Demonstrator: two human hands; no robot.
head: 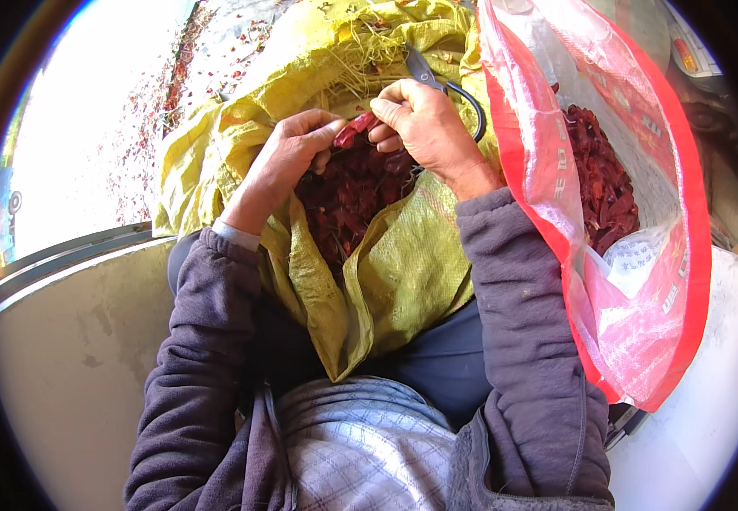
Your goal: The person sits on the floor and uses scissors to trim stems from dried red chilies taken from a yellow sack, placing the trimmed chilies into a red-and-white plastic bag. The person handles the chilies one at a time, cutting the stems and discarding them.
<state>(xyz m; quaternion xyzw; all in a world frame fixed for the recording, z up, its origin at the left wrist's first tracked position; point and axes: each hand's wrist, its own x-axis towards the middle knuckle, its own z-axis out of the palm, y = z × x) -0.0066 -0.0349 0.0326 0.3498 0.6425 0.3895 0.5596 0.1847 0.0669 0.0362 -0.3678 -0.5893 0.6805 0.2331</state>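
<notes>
Between my two hands is a dried red chili pepper, held over an opened yellow woven sack. My left hand pinches its left end between thumb and finger. The other end sits in the fingertips of my right hand. Below them, a heap of dark red dried chilies lies in the yellow woven sack, which rests across my lap. Just beyond my right hand lie scissors with black handles, partly hidden by that hand.
Pale dry stems lie on the sack's far fold. At the right, a red-and-white woven bag stands open with dried chilies inside. Chili scraps litter the ground beyond. A pale wall is at the left.
</notes>
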